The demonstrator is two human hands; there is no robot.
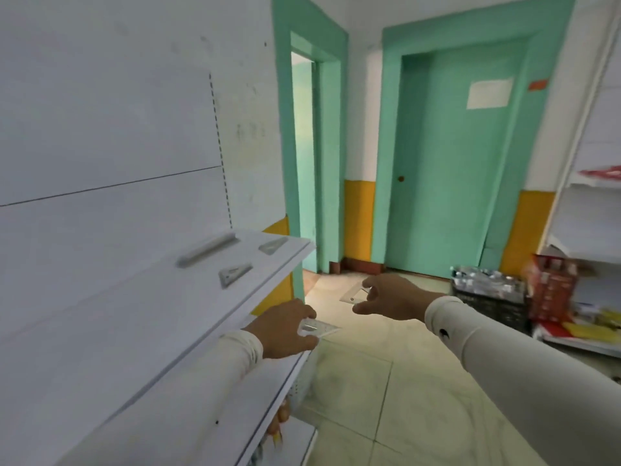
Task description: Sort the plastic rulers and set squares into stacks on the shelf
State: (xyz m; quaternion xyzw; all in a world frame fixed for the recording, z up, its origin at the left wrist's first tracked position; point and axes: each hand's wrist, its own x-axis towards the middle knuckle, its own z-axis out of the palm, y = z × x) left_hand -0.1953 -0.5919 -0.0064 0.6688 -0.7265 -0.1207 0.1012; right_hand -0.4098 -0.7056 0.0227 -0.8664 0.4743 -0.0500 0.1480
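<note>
- I am holding a small clutch of clear plastic pieces point(314, 328) in my left hand point(285, 327), fingers curled round them just off the front edge of the white shelf point(141, 317).
- My right hand point(386, 297) is pinching one transparent set square point(357, 294) between thumb and fingertips, out over the tiled floor point(363, 398) and well apart from the shelf.
- On the shelf, a stack of rulers point(207, 250) is lying toward the back, with one pile of set squares point(235, 273) in front of it and a second pile of set squares point(273, 245) nearer the far end.
- I am judging the placement step is next: the blur is hiding the triangle's shape, so I am checking it against both piles before choosing.
- I am planning to lower it flat, corners aligned, releasing only once it is resting squarely.
</note>
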